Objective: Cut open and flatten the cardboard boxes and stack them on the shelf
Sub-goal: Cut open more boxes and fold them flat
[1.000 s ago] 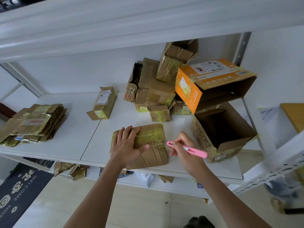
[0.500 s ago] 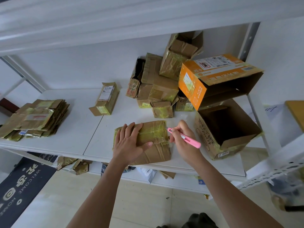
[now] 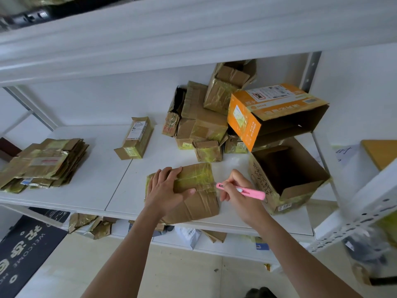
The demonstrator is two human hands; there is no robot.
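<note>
Still sealed, taped brown box (image 3: 197,190) lies flat.

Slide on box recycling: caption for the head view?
Left hand steadies a taped box; right hand brings a pink cutter to its edge.

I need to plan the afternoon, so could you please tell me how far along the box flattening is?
Done: a stack of flattened brown cardboard boxes lies on the white shelf. In hand: the left hand presses a taped brown box while the right hand holds a pink utility knife at its edge. Left: the pile of small brown boxes, the orange box, the open brown box and the lone small box.
</note>
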